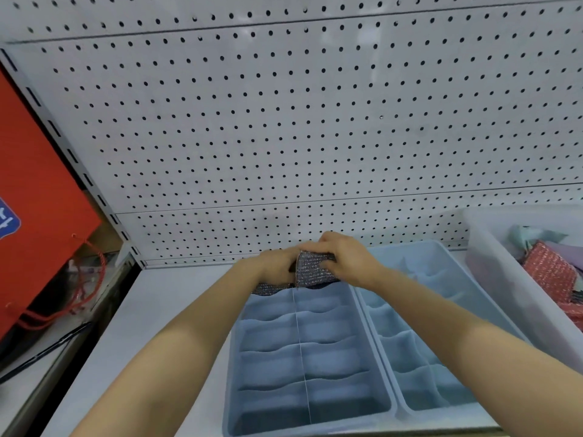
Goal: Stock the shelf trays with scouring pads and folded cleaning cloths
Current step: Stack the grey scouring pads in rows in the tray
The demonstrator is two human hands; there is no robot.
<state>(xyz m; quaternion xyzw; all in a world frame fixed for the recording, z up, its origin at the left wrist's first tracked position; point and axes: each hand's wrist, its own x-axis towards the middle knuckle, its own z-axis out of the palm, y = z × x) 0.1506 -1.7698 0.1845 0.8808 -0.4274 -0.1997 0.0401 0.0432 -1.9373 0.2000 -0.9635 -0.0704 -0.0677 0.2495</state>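
Observation:
Two pale blue divided trays lie side by side on the white shelf, the left tray (pixel 235 367) and the right tray (pixel 419 247). My left hand (pixel 274 264) and my right hand (pixel 344 255) meet over the far end of the left tray, both gripping a grey glittery scouring pad (pixel 310 269) held upright above the rearmost compartments. Another grey pad (pixel 268 289) lies in the far left compartment, partly hidden under my left wrist. The other compartments hold nothing.
A clear plastic bin (pixel 504 279) at the right holds a red glittery pad (pixel 549 269) and pastel cloths. A white pegboard (pixel 284 121) backs the shelf. A red bag (pixel 34 190) with cord handles hangs at the left.

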